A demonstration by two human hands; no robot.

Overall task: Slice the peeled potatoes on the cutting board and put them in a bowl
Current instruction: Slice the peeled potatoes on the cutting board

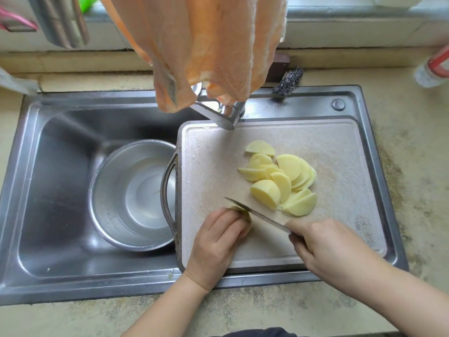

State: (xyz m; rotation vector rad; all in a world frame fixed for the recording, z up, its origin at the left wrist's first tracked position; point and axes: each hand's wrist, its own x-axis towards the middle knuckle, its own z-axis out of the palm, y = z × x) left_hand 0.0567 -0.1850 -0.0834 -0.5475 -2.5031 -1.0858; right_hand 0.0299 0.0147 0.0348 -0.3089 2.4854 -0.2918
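A pale cutting board [328, 147] lies across the right half of the sink. On it sits a pile of yellow potato slices [291, 171] with a thicker potato chunk [264, 194] at its front. My left hand [216, 242] curls over a small potato piece [239, 209] near the board's front left, and most of that piece is hidden. My right hand [325, 246] grips the handle of a knife [255, 212], whose blade runs left and touches the held piece. A steel bowl [109, 190] with water stands in the sink basin, left of the board.
The steel sink [53, 166] is set in a beige counter [413, 166]. A faucet [218, 113] reaches over the board's back edge. An orange cloth [206, 45] hangs down above it. A steel scourer [289, 80] lies behind the sink and a bottle [430, 69] stands at the far right.
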